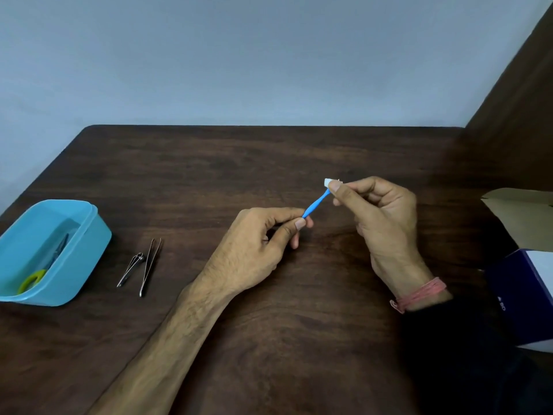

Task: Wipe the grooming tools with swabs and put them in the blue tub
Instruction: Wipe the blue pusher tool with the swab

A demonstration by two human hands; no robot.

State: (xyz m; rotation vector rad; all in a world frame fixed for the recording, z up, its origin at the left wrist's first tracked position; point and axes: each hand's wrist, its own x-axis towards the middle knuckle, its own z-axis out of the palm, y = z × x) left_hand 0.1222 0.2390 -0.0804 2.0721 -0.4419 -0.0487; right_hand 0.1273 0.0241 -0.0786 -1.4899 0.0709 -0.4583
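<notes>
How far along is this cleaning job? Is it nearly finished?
About a third of the way, by the look of it. Done: green-handled scissors already lie in the blue tub. In hand: the left hand holds a thin blue tool while the right hand presses a white swab on its tip. Left: nail clipper and tweezers wait on the table.

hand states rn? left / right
Left hand: closed, pinching the lower end of the blue tool.
Right hand: closed, pinching a white swab against the tool's upper end.
</notes>
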